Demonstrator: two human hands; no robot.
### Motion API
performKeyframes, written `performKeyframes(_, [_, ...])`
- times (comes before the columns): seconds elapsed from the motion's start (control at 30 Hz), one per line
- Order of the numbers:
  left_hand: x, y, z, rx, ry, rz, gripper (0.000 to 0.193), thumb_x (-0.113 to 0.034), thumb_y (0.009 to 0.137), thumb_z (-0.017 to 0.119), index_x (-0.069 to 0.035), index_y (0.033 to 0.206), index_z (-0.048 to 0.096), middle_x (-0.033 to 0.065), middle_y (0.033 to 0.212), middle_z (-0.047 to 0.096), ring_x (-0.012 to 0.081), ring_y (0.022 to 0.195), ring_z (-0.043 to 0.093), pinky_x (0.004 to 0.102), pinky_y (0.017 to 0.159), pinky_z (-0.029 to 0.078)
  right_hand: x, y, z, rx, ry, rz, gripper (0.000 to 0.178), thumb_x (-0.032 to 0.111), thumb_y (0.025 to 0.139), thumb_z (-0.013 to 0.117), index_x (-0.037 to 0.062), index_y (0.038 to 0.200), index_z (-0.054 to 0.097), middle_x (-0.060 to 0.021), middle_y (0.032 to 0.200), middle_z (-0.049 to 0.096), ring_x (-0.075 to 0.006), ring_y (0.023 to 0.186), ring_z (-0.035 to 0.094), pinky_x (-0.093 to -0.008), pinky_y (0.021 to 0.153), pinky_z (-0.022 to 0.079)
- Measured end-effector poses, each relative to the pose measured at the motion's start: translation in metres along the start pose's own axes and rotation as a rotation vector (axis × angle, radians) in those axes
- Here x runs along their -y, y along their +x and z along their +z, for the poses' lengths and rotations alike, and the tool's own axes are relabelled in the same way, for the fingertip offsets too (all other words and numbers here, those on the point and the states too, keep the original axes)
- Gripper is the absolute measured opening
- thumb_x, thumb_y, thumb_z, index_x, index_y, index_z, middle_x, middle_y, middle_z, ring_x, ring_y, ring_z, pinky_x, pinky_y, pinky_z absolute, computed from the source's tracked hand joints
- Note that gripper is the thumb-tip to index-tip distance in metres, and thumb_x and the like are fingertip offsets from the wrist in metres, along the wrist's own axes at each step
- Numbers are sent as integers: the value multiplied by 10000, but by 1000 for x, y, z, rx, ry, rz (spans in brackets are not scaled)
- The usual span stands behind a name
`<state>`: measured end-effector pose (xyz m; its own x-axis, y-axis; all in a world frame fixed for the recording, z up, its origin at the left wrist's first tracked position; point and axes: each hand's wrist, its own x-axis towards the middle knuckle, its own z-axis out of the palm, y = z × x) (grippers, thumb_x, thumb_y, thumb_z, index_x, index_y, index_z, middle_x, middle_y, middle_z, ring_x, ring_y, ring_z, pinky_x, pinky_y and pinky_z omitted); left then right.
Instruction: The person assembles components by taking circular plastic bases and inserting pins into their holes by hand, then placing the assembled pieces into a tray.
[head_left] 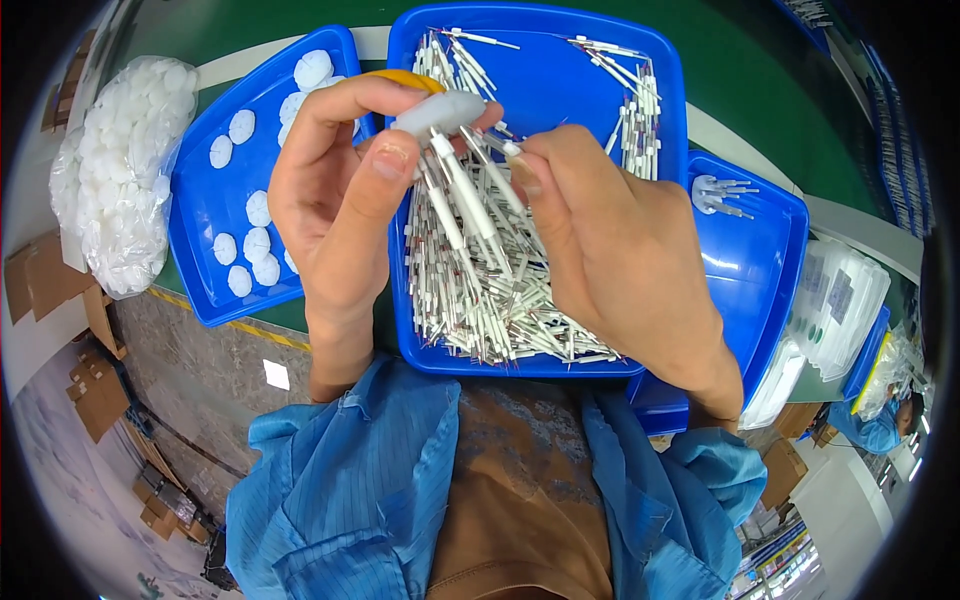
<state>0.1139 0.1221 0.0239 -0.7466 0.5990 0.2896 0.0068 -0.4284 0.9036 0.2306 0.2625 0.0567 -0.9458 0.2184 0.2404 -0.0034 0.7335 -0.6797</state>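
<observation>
My left hand [338, 205] holds a round white disc [441, 113] between thumb and fingers, above a pile of sticks. Several slim white sticks [468, 190] with thin metal shafts hang down from the disc's underside. Something yellow [408, 78] shows behind the disc at my left fingers; I cannot make out its kind. Close by on the right, my right hand [628, 250] pinches a thin white stick [511, 148] with thumb and forefinger, its shaft reaching toward the disc. The fingers hide most of that stick.
A large blue tray [560, 20] holds many loose white sticks [500, 310]. Left of it, another blue tray [195, 255] carries several white discs [257, 208], beside a clear bag of discs [128, 165]. In the right blue tray [735, 300] lies a disc with sticks [718, 194].
</observation>
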Motion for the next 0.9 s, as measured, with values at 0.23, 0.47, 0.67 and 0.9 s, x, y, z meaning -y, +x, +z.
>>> performKeyframes(0.23, [-2, -2, 6, -17, 5, 7, 277, -164, 932, 568, 57, 1093, 527, 193, 1011, 634, 285, 964, 662, 365, 842, 535, 1, -1, -8, 55, -14, 15, 59, 91, 948, 557, 34, 955, 571, -108, 701, 622, -260, 525, 611, -311, 457, 440])
performKeyframes(0.47, [0, -1, 3, -9, 7, 42, 279, -169, 929, 562, 56, 1089, 526, 196, 1011, 636, 286, 957, 665, 349, 825, 537, 2, 0, -8, 13, 11, -17, 79, 60, 894, 633, 43, 955, 585, -92, 716, 621, -244, 521, 606, -300, 458, 434])
performKeyframes(0.67, [-2, -1, 2, -24, 33, 13, 272, -164, 931, 553, 57, 1088, 527, 199, 1009, 636, 283, 952, 667, 357, 823, 539, 3, -1, -7, -74, -8, -104, 97, 57, 879, 649, 50, 954, 588, -88, 703, 611, -246, 512, 599, -304, 455, 434])
performKeyframes(0.9, [0, -1, 3, -19, -6, 17, 264, -146, 931, 550, 60, 1092, 525, 201, 1020, 634, 290, 963, 666, 367, 841, 537, 4, 0, -2, -69, -35, -56, 96, 53, 863, 667, 55, 930, 597, -88, 674, 605, -242, 507, 599, -304, 448, 430])
